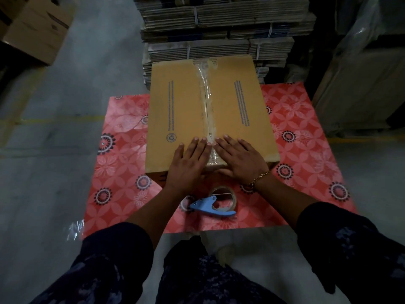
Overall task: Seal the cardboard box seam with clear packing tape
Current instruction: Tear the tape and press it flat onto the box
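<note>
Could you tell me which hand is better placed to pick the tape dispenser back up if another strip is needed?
Probably the left hand. The tape dispenser lies on the red mat between the forearms, its blue handle pointing towards the left side. Both hands lie flat on the box, the right hand slightly farther from that handle.

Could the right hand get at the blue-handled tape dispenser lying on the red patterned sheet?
Probably yes: the right hand lies flat and empty on the cardboard box, and the tape dispenser sits uncovered just below its wrist.

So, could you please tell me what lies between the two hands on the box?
In the head view, the taped seam runs between the left hand and right hand.
</note>
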A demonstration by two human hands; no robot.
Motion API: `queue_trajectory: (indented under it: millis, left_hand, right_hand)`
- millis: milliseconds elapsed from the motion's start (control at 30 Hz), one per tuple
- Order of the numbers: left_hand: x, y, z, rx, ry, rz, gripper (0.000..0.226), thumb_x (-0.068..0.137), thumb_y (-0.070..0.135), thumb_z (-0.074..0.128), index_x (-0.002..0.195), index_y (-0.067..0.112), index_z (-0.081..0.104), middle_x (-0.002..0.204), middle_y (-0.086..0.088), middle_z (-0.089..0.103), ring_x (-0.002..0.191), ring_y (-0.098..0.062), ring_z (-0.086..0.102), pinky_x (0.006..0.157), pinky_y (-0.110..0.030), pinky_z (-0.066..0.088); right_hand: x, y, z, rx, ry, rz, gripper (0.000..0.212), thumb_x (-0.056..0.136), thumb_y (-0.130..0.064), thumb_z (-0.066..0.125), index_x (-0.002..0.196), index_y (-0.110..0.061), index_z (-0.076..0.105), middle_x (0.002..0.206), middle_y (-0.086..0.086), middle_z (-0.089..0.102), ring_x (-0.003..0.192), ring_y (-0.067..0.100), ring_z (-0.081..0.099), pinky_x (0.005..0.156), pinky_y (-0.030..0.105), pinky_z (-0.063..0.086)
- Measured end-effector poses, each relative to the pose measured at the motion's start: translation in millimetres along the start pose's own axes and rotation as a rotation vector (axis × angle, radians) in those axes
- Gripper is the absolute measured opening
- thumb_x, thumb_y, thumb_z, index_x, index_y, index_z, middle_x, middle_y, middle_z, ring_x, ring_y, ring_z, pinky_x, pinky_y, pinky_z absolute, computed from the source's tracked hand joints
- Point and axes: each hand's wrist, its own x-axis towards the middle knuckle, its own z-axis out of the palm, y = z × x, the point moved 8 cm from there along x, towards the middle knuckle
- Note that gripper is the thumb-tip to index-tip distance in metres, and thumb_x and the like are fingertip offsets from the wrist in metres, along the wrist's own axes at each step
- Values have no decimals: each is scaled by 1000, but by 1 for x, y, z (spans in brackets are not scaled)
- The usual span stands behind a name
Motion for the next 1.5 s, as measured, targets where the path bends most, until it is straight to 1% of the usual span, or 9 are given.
queue_trajectory:
  millis: [200,300,467,633,800,900,1133,1333,1500]
  left_hand:
    - [0,-2,2,-88,60,-40,95,85,75,51,156,13,37,162,-10,40,151,-30,36,117,-58,30]
    - [2,-1,7,-27,49,-44,80,91,63,52,154,15,39,161,-9,42,150,-30,37,116,-57,32]
    - [2,0,3,-29,-1,-41,83,88,54,60,156,14,34,164,-9,37,152,-30,33,117,-58,30]
    - [-5,-1,-7,-77,38,-13,87,90,53,58,159,11,26,168,-12,27,155,-29,26,122,-56,26]
    - [-9,8,-12,-68,160,125,59,102,42,42,152,10,44,157,-10,48,147,-25,43,119,-48,36]
    - [-9,9,3,-76,135,113,58,99,28,54,153,11,42,158,-8,48,148,-22,42,120,-45,35]
    - [-6,8,8,-116,113,87,56,99,28,56,151,10,46,157,-8,49,147,-21,43,120,-43,35]
    - [-3,7,0,-159,54,44,55,99,35,37,146,11,53,153,-9,54,141,-23,51,116,-42,40]
    - [-2,7,-9,-239,-23,10,60,97,38,31,149,13,49,158,-9,48,145,-27,45,116,-44,38]
  right_hand:
    - [-1,-2,-1,-44,-2,-36,87,83,-54,59,155,-18,26,163,3,28,150,25,25,117,47,26]
    - [-2,-2,-2,-42,1,-37,87,82,-52,60,154,-18,27,163,3,28,150,25,25,117,47,27]
    - [-2,-1,-4,-10,-42,-38,95,75,-41,68,156,-20,22,166,1,21,152,22,19,119,45,23]
    - [-8,-1,-12,84,13,8,79,87,-58,49,153,-18,30,164,4,26,151,23,22,118,48,26]
    - [-22,-20,-17,145,213,-102,46,97,-34,46,139,-17,54,147,5,55,137,25,49,109,44,41]
    - [-22,-18,-6,156,171,-94,50,92,-25,51,141,-18,51,149,3,52,139,23,47,110,43,40]
    - [-19,-18,-4,184,157,-10,51,90,-21,59,141,-20,52,147,0,54,139,23,46,109,40,41]
    - [-16,-19,-4,222,80,154,53,94,-34,41,144,-18,48,154,1,46,145,18,37,114,41,36]
    - [-16,-28,-9,195,-62,216,78,85,-36,52,155,-14,24,166,5,20,152,21,18,118,41,22]
